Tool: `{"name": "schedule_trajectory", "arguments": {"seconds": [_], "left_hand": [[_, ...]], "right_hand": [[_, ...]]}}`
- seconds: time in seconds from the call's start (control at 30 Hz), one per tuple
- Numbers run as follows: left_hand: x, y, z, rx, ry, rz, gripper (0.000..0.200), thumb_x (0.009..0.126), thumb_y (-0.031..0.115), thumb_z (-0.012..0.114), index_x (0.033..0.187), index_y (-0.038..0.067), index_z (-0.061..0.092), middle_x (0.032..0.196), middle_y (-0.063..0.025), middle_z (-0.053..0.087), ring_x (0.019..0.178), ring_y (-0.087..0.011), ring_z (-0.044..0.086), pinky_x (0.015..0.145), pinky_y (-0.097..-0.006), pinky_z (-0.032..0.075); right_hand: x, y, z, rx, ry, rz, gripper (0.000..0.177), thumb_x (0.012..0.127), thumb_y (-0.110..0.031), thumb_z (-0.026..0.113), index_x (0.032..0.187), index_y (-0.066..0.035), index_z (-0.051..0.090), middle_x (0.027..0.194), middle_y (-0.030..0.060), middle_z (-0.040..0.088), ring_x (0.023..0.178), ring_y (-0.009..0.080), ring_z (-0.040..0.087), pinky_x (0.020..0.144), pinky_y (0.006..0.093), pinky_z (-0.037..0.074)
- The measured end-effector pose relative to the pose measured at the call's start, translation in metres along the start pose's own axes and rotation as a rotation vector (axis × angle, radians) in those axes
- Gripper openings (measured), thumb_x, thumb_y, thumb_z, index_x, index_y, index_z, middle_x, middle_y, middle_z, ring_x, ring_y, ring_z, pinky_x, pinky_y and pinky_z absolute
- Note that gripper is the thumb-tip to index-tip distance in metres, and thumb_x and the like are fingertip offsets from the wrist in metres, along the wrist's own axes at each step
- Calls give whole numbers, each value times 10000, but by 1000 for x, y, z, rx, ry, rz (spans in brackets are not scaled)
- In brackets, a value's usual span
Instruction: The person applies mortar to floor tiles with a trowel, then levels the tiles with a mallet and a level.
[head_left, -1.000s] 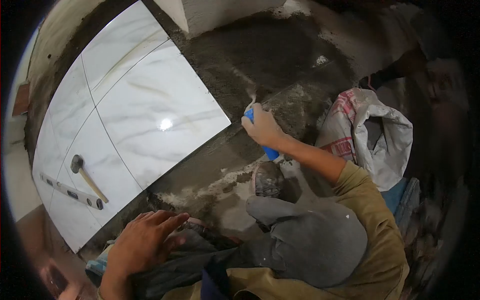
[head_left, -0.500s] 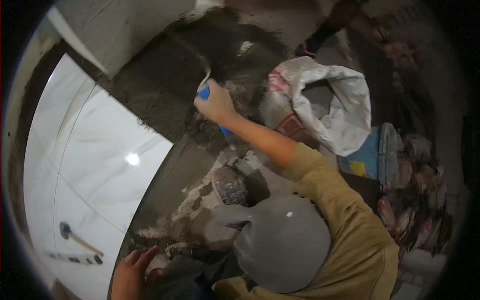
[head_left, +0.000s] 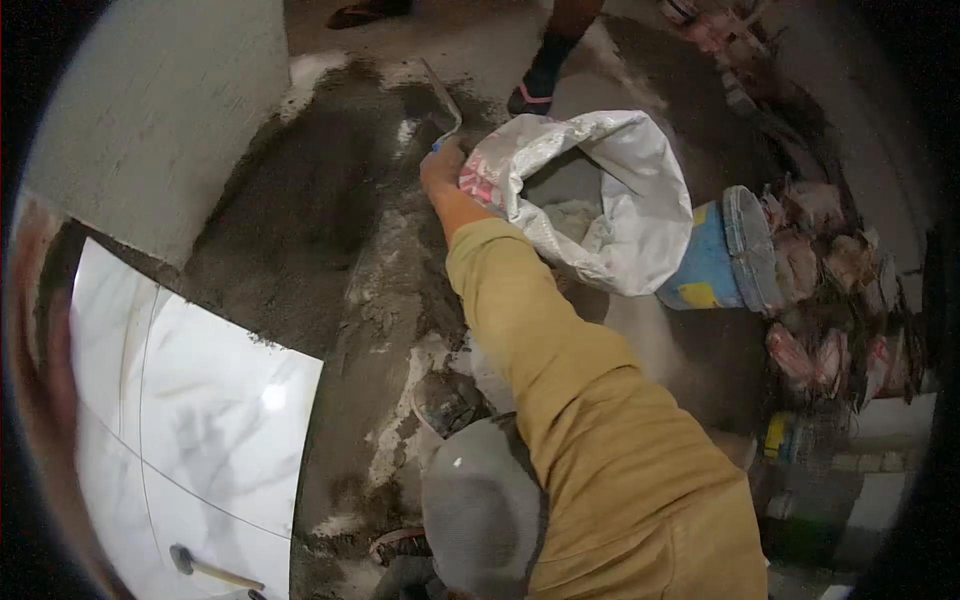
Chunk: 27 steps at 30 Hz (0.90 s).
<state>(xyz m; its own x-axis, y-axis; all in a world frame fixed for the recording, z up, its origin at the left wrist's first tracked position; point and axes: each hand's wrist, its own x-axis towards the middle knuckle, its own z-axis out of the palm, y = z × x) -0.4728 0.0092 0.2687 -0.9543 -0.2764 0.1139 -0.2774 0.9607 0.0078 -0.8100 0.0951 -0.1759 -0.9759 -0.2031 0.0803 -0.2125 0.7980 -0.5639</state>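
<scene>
My right hand [head_left: 443, 170] is closed around the blue handle of a trowel [head_left: 455, 122], just left of a white sack [head_left: 640, 235]. The trowel's thin blade points up and away, near the far edge of the dark, wet mortar [head_left: 290, 220] spread over the floor. Inside the open sack lies grey powder [head_left: 575, 218]. My khaki sleeve [head_left: 600, 400] crosses the middle of the view. My left hand is out of view. Large white marbled tiles [head_left: 220, 420] lie at the left, bordering the mortar.
A mallet [head_left: 215, 572] rests on the tiles. Right of the sack, a blue bucket [head_left: 710, 255] lies tipped beside piled torn wrappings [head_left: 800, 270]. Another person's sandalled foot [head_left: 532, 95] stands behind the sack. A grey cap [head_left: 480, 510] fills the bottom centre. A wall [head_left: 160, 120] rises at left.
My right hand has carried the trowel farther away, now beside the sack. The view has shifted, so my left hand, seen earlier at the lower left, is gone. Another person's legs show more.
</scene>
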Motion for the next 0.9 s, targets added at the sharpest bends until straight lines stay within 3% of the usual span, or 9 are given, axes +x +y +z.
{"name": "schedule_trajectory", "arguments": {"seconds": [0.07, 0.17, 0.23, 0.33, 0.53, 0.6, 0.67, 0.73, 0.9], "left_hand": [[-4, -225, 33, 85, 110, 380, 682, 941, 517, 548, 1519, 223, 339, 1600, -155, 216, 1460, -421, 189, 1153, -641, 133], [73, -263, 69, 520, 340, 298, 579, 966, 492, 487, 1482, 239, 415, 1600, -151, 223, 1447, -439, 217, 1132, -656, 167], [105, -300, 89, 632, -280, -16, 541, 979, 494, 429, 1473, 273, 427, 1603, -134, 227, 1444, -451, 215, 1135, -656, 146], [61, -278, 87, 1170, 291, 195, 529, 981, 497, 402, 1476, 309, 417, 1606, -124, 224, 1445, -460, 204, 1144, -651, 118], [58, -268, 86, 1186, 323, 115, 512, 957, 451, 453, 1450, 311, 433, 1578, -131, 241, 1418, -456, 223, 1127, -632, 172], [59, -267, 86, 1174, 418, 154, 478, 947, 408, 465, 1409, 282, 456, 1518, -139, 294, 1363, -439, 278, 1091, -609, 218], [59, -266, 86, 1167, 483, 208, 444, 938, 364, 478, 1368, 254, 478, 1458, -146, 347, 1308, -422, 333, 1056, -585, 264], [58, -265, 86, 1159, 524, 254, 411, 928, 321, 490, 1328, 225, 501, 1398, -154, 400, 1253, -405, 387, 1021, -561, 310], [60, -263, 87, 1112, 681, 433, 329, 905, 213, 522, 1226, 153, 557, 1249, -173, 531, 1116, -362, 524, 933, -501, 426]], "right_hand": [[10, 19, 17, -589, 91, -47, 395, 802, -117, 685, 1134, 33, 531, 1132, 296, 626, 1114, 409, 614, 951, 475, 479], [11, 24, 12, -450, 52, -85, 416, 816, -135, 670, 1157, 50, 520, 1061, 244, 664, 1045, 380, 655, 895, 427, 524], [0, 38, 1, -652, 124, -381, 424, 827, -192, 659, 1146, 56, 528, 980, 196, 698, 922, 361, 702, 795, 394, 572], [-6, 27, -44, -767, -144, -484, 399, 827, -216, 659, 1076, 67, 528, 879, 211, 697, 876, 381, 704, 738, 446, 577], [-15, 63, -36, -432, 149, -265, 360, 807, -208, 662, 1041, 26, 518, 817, 224, 683, 792, 425, 681, 705, 501, 548], [-38, 78, -41, -361, 55, -212, 359, 797, -186, 674, 1055, -1, 505, 888, 256, 667, 834, 445, 654, 740, 510, 523], [-52, 133, -30, -483, 48, -679, 365, 791, -153, 677, 1067, 0, 494, 993, 272, 623, 950, 448, 607, 830, 504, 488], [-83, 106, -66, -600, -264, -293, 350, 786, -123, 672, 1062, 2, 497, 1066, 271, 571, 1032, 451, 546, 900, 504, 441], [-91, 193, -116, -384, -161, -534, 329, 809, -133, 624, 1087, -11, 498, 1001, 282, 581, 985, 471, 557, 850, 515, 451]]}}
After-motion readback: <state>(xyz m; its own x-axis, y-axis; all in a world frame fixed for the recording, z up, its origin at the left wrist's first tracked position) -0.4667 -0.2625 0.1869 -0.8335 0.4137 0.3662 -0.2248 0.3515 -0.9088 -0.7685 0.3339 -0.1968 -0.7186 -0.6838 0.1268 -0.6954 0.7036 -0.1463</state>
